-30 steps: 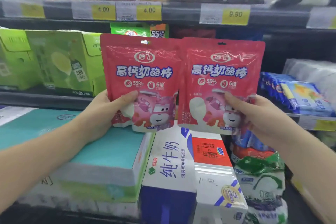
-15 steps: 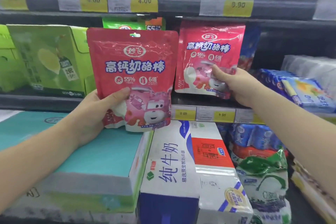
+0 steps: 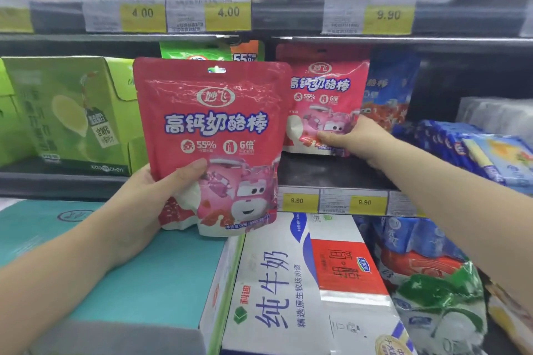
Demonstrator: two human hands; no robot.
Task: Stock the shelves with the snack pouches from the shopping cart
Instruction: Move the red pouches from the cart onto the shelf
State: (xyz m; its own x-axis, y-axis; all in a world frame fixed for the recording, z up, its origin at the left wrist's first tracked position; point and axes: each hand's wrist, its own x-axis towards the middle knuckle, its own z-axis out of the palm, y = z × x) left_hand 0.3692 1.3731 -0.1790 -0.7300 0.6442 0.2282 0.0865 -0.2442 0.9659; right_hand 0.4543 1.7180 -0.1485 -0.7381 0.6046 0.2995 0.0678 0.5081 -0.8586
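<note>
My left hand grips the lower left corner of a red snack pouch and holds it upright in front of the middle shelf. My right hand reaches into the middle shelf and holds the bottom of a second red pouch, which stands upright on the shelf board. A blue pouch of the same kind stands just right of it, and a green pouch shows behind the near pouch. The shopping cart is out of view.
Green cartons fill the shelf at left. Blue packets lie at right. Below are a teal box, white milk cartons and bagged goods. Yellow price tags line the shelf edges.
My right hand has carried its red pouch forward and up onto the middle shelf, standing it beside the blue pouch. My left hand has kept its pouch roughly in place.
</note>
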